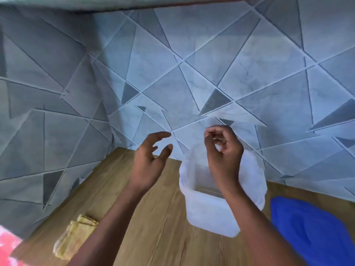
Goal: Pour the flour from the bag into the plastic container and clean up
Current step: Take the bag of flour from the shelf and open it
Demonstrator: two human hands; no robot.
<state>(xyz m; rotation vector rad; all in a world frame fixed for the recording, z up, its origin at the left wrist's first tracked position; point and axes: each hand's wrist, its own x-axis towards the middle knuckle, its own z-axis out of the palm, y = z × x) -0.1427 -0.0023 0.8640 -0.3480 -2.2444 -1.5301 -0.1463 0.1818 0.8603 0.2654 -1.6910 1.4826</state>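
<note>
A translucent white plastic container (209, 214) stands open on the wooden counter (157, 217). My right hand (222, 156) hovers over its mouth with thumb and fingers pinched together. A thin, nearly clear plastic bag (253, 175) seems to hang from that pinch, draping behind the hand and over the container's right side; it is blurred and faint. My left hand (149, 162) is raised to the left of the container, fingers spread, holding nothing. I cannot make out any flour inside the container.
A blue lid (311, 233) lies on the counter to the container's right. A folded yellow cloth (76, 237) rests near the counter's left edge. A red patterned surface (7, 244) shows at the bottom left. The tiled wall (192, 73) rises right behind the container.
</note>
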